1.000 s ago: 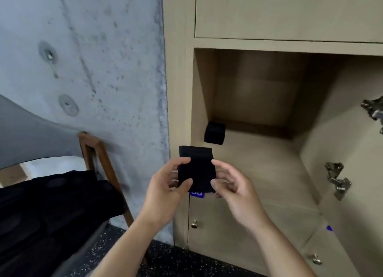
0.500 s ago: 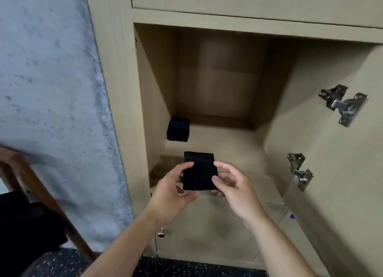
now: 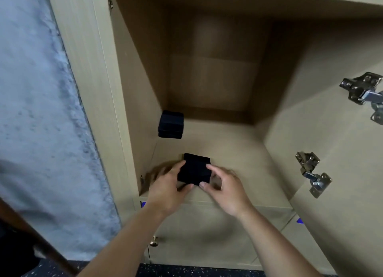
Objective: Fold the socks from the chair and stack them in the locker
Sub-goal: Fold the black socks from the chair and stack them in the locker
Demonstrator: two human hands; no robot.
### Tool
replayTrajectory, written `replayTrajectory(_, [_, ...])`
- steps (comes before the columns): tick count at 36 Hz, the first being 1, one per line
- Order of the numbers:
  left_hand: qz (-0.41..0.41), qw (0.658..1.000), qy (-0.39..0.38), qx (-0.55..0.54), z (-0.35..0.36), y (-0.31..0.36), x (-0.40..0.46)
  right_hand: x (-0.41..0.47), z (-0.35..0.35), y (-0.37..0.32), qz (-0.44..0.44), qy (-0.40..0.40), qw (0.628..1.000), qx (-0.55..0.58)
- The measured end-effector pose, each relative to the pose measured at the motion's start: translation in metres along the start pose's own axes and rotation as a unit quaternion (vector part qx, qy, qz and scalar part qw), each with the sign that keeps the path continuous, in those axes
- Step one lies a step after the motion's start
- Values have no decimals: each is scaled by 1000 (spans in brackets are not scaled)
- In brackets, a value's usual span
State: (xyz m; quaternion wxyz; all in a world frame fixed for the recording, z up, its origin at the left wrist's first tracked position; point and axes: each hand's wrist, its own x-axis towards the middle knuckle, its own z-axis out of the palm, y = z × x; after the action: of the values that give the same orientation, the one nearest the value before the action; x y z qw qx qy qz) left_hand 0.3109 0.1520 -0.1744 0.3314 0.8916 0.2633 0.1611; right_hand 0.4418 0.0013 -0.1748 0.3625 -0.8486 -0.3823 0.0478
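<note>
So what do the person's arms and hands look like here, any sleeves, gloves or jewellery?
Both forearms are bare right down to the frame edge, with no sleeve showing. The left hand and right hand wear no gloves, and no rings, watch or wristband are visible. Fingernails look short and plain.

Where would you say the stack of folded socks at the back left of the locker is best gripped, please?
Judging by its pose, take the stack of folded socks across its front and back faces, coming from the open front and right. Its left side sits close against the locker wall, leaving fingers no room there, and a low pinch would likely keep the layers together.
</note>
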Motion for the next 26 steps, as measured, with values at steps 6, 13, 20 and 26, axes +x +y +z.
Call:
replayTrajectory(6, [41, 995, -8, 88, -5, -2, 26, 31, 8, 8, 0, 3, 990, -139])
replayTrajectory(13, [-10, 999, -31, -34, -11, -4, 50, 75, 13, 15, 17, 12, 983, -184])
replayTrajectory(20, [-18, 998, 16, -56, -3, -21, 81, 118, 20, 24, 26, 2, 981, -190])
replayTrajectory(26, [-47, 996, 42, -68, 2, -18, 95, 143, 24, 25, 39, -10, 981, -191])
